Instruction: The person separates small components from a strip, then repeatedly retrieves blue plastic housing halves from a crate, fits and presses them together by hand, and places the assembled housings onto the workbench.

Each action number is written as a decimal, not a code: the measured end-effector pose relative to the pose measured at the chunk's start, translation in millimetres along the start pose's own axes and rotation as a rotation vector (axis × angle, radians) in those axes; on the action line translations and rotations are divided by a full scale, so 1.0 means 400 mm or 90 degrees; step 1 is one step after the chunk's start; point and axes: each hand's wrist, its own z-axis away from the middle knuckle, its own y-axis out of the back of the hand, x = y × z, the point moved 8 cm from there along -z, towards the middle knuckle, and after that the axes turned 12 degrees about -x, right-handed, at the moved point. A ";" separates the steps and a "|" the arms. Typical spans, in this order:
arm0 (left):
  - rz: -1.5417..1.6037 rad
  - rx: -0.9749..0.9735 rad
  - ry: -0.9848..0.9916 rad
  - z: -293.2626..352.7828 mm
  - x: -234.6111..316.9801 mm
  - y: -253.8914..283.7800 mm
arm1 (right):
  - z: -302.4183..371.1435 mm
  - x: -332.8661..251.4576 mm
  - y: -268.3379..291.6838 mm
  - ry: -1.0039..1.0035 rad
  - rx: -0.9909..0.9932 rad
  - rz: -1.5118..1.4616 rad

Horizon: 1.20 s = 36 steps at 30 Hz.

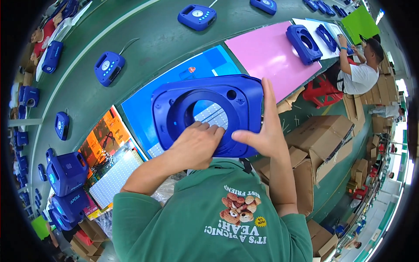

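A blue plastic housing [163, 118] with a big round opening is in front of me, over the bench and close to my chest. My left hand [198, 142] reaches to the opening's lower rim with its fingers curled inward. Whatever those fingertips hold, if anything, is hidden. At the housing's right edge, my right hand [266, 133] has its thumb across the front face and its long fingers straight along the side. Through the opening shows a white sheet with rows of small squares [211, 114].
Blue mat [152, 87] and pink mat [270, 56] cover the bench. Finished-looking blue units [109, 67] stand on the green line beyond. At left are dotted white sheets [115, 179] and larger blue units [67, 172]. Cardboard boxes [318, 135] and a seated co-worker [360, 76] are at right.
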 end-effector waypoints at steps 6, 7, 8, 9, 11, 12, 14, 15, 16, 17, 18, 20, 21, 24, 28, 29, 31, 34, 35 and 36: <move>0.058 -0.081 -0.098 0.034 0.012 0.008 | -0.056 0.029 0.005 -0.060 -0.130 -0.242; 0.070 -0.096 -0.108 0.026 0.009 0.011 | -0.035 -0.009 0.016 0.030 -0.130 -0.114; 0.085 -0.112 -0.114 0.026 0.007 0.005 | -0.015 -0.034 0.015 0.072 -0.143 -0.021; 0.091 -0.112 -0.103 0.030 -0.005 0.004 | -0.017 -0.037 0.013 0.067 -0.139 -0.042; 0.053 -0.093 -0.118 0.035 0.003 0.007 | -0.014 -0.013 0.015 0.021 -0.114 -0.123; 0.057 -0.095 -0.117 0.041 0.007 0.000 | -0.023 0.015 0.006 -0.014 -0.099 -0.187; 0.007 -0.057 -0.084 0.050 -0.002 0.004 | -0.035 0.041 0.001 -0.048 -0.045 -0.260; 0.008 -0.059 -0.085 0.049 -0.001 0.003 | -0.036 0.069 0.001 -0.081 -0.020 -0.295; 0.012 -0.072 -0.083 0.049 -0.005 0.002 | -0.043 0.096 -0.001 -0.112 0.004 -0.330; 0.016 -0.084 -0.081 0.050 -0.009 0.002 | -0.053 0.113 -0.016 -0.148 -0.051 -0.386; 0.018 -0.084 -0.079 0.049 -0.017 0.010 | -0.042 0.107 -0.024 -0.148 -0.054 -0.387; 0.007 -0.101 -0.072 0.052 -0.026 0.021 | -0.019 0.016 -0.035 -0.003 -0.096 -0.216; 0.006 -0.101 -0.065 0.059 -0.021 0.024 | -0.006 0.034 -0.051 -0.036 -0.140 -0.236; 0.000 -0.113 -0.057 0.067 -0.033 0.023 | -0.009 0.023 -0.056 -0.010 -0.146 -0.248; -0.024 -0.103 -0.045 0.084 -0.047 0.028 | -0.016 0.013 -0.071 -0.010 -0.146 -0.218; -0.029 -0.094 -0.032 0.089 -0.048 0.030 | -0.016 0.032 -0.075 -0.055 -0.098 -0.273; -0.069 -0.066 -0.022 0.094 -0.052 0.019 | -0.020 0.051 -0.076 -0.076 0.013 -0.335; -0.069 -0.022 -0.021 0.101 -0.042 0.051 | -0.036 0.103 -0.053 -0.157 0.038 -0.377; -0.026 -0.007 -0.031 0.100 -0.040 0.066 | -0.037 0.115 -0.041 -0.154 0.045 -0.375; -0.032 -0.007 -0.038 0.098 -0.046 0.070 | -0.039 0.120 -0.033 -0.127 0.026 -0.363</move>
